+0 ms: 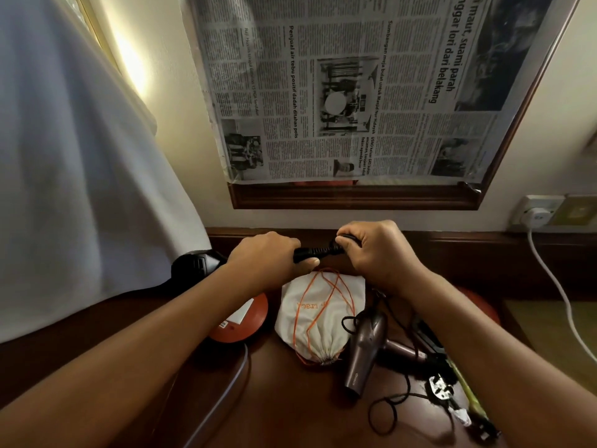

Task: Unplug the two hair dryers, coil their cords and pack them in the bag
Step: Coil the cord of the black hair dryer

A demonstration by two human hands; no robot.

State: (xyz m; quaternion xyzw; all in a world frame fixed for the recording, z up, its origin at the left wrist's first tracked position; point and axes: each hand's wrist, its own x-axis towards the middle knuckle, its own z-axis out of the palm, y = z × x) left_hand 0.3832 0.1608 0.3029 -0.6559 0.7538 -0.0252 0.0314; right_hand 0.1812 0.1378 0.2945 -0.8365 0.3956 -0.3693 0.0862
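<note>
Two hair dryers are seen on the dark desk (pixel 290 399). Beyond the white drawstring bag (pixel 318 315), whose mouth is drawn shut and contents hidden, a black dryer (pixel 197 265) is largely covered by the left hand (pixel 268 257), fingers curled round its ribbed cord end (pixel 315 252). Right-hand (pixel 378 250) fingers pinch the cord. Right of the bag, a brown dryer (pixel 365 347) lies nozzle toward the viewer, cord (pixel 387 405) loose.

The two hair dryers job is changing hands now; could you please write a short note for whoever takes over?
Left hand grips the black dryer's handle; its body lies behind the left wrist. Right hand pinches its cord at the handle end.
Brown dryer lies on the desk, unplugged, plug beside it, cord loose.
Drawstring bag is cinched shut.
Left: coil both cords, open bag, pack both.
</note>
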